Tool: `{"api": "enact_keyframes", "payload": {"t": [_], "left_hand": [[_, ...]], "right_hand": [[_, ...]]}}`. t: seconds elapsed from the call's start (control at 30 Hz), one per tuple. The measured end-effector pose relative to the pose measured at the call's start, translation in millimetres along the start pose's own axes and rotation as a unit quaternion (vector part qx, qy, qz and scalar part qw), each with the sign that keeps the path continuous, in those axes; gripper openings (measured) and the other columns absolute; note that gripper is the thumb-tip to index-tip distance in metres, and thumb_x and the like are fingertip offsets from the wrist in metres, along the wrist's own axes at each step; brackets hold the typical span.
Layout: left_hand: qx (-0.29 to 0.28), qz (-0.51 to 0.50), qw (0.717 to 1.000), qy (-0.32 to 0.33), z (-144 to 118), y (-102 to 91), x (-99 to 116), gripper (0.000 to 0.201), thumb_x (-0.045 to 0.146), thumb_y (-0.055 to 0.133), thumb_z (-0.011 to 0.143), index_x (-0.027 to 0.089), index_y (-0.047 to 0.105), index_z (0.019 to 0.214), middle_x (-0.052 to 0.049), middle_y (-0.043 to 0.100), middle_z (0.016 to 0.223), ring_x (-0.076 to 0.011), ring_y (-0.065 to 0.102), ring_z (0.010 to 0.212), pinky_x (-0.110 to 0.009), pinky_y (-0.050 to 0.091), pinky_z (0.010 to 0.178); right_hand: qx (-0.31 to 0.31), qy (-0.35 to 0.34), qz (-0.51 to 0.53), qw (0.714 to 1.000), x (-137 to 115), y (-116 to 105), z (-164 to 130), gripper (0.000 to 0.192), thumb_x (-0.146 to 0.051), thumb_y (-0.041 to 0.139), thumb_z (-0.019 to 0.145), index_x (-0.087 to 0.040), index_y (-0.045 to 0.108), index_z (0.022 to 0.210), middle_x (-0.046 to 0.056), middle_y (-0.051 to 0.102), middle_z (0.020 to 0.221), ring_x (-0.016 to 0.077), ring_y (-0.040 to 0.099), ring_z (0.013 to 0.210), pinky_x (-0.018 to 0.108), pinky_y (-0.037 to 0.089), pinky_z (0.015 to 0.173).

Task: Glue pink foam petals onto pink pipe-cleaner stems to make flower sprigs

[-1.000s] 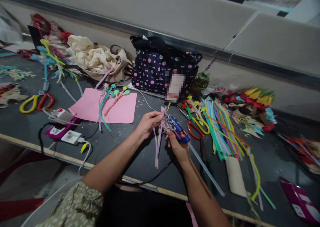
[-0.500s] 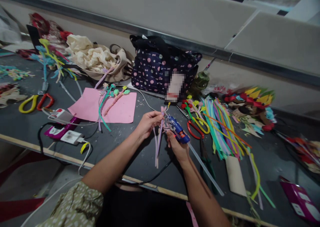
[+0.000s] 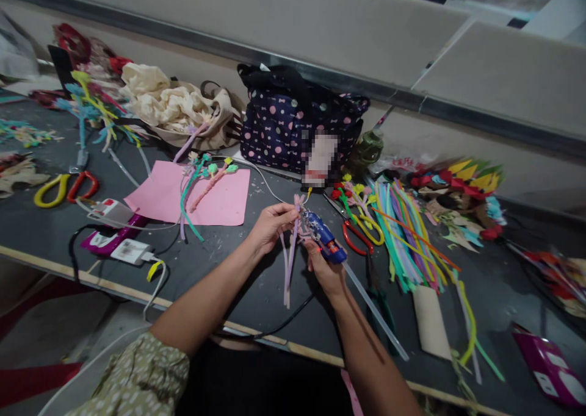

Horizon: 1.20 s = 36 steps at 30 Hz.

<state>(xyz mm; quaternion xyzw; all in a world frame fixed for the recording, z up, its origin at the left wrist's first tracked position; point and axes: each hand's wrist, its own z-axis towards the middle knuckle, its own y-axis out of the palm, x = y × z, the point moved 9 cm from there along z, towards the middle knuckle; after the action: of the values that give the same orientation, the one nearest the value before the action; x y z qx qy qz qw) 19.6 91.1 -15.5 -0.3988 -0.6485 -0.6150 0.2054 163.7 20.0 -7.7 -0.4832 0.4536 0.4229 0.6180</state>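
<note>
Between the fingertips of my left hand (image 3: 273,225) is a lilac pipe cleaner flower (image 3: 288,272), its long stems hanging down over the dark table. My right hand (image 3: 324,268) is wrapped round a blue hot glue gun (image 3: 326,236), whose nozzle end points up toward the flower head. A long clear glue stick (image 3: 378,312) sticks out of the gun's back end, slanting down to the right. Whether the nozzle touches the flower is too small to tell. Left of my hands, several finished pipe cleaner stems (image 3: 208,187) lie on a pink sheet (image 3: 153,190).
Scissors with red and yellow handles (image 3: 359,236) and a bundle of coloured pipe cleaners (image 3: 405,233) lie to the right. A dark patterned bag (image 3: 279,120) stands at the back. White plugs and cables (image 3: 132,251) and more scissors (image 3: 82,187) are on the left.
The clear glue stick's free end has shifted slightly left and down with the gun. Both hands stay almost in place with the same holds.
</note>
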Motion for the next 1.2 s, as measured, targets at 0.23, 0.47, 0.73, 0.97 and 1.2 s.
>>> {"api": "enact_keyframes", "payload": {"t": [0.23,0.47,0.73,0.97,1.2], "left_hand": [[0.001,0.0,1.0,0.0,-1,0.5,1,0.028,0.027,0.089,0.056,0.011,0.073,0.073,-0.003,0.068,0.069,-0.0099,0.06,0.058,-0.024,0.049,0.062],[0.003,-0.003,1.0,0.003,0,-0.1,1,0.028,0.026,0.089,0.056,0.012,0.073,0.074,-0.003,0.069,0.07,-0.0101,0.06,0.059,-0.024,0.05,0.063],[-0.002,0.0,1.0,0.007,0,0.9,1,0.028,0.027,0.089,0.056,0.012,0.073,0.073,-0.003,0.069,0.069,-0.0096,0.06,0.058,-0.023,0.05,0.062],[0.002,0.0,1.0,0.004,-1,-0.1,1,0.028,0.027,0.089,0.055,0.012,0.073,0.074,-0.003,0.069,0.07,-0.0104,0.06,0.059,-0.024,0.05,0.063],[0.004,-0.001,1.0,0.005,-1,-0.5,2,0.029,0.028,0.089,0.055,0.012,0.073,0.073,-0.003,0.069,0.07,-0.0101,0.06,0.059,-0.024,0.05,0.063]], "right_hand": [[0.005,-0.019,-0.015,1.0,-8,0,1,0.042,-0.053,0.07,0.078,-0.015,0.071,0.096,0.0,0.061,0.056,0.0166,0.059,0.056,0.026,0.047,0.052],[0.001,-0.019,-0.018,1.0,-10,0,0,0.043,-0.054,0.069,0.078,-0.015,0.07,0.096,0.002,0.063,0.059,0.0182,0.062,0.06,0.027,0.049,0.053],[-0.008,-0.027,-0.016,0.999,-15,3,1,0.04,-0.053,0.069,0.078,-0.017,0.07,0.094,0.002,0.064,0.059,0.018,0.062,0.058,0.026,0.049,0.051],[0.002,-0.029,-0.025,0.999,-12,0,1,0.037,-0.052,0.07,0.078,-0.018,0.07,0.091,0.001,0.063,0.058,0.0178,0.062,0.059,0.026,0.048,0.051],[-0.002,-0.03,-0.027,0.999,-11,1,1,0.038,-0.053,0.068,0.079,-0.018,0.07,0.092,0.001,0.063,0.057,0.0178,0.062,0.058,0.026,0.049,0.052]]}}
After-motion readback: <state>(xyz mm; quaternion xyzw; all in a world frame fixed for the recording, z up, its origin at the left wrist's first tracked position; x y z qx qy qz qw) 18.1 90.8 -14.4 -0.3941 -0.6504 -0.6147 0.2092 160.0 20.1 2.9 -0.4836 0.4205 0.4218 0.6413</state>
